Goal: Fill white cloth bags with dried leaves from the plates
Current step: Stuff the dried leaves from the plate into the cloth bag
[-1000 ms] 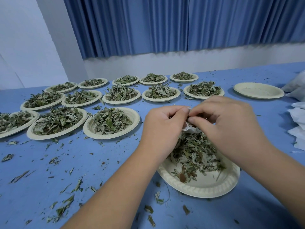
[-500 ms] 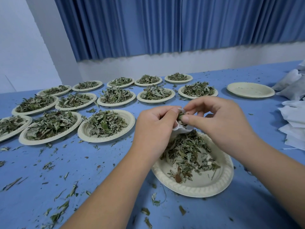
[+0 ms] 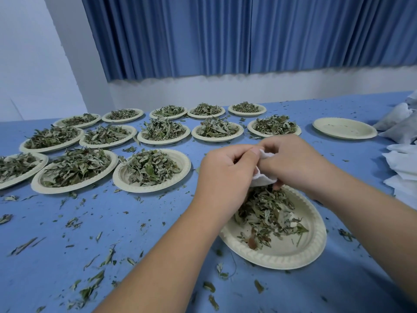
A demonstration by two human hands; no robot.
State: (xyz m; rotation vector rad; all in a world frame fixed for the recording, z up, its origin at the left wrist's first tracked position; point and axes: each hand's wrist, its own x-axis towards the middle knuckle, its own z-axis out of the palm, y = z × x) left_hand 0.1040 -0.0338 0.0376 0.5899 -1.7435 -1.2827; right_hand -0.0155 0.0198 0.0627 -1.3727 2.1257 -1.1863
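Blue surface [image 3: 135,233] is littered. White cloth bag [image 3: 264,179] is pinched by left hand [image 3: 225,177] and right hand [image 3: 297,163], plate [image 3: 316,245] just below; mouth's best kept wide.

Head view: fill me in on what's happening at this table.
A person is filling a white cloth bag with dried leaves. The left hand and right hand both pinch the bag near its mouth, holding it just above the near plate, which has a thin pile of leaves on it. Rows of full plates sit to the left. An empty plate and spare bags lie on the right.
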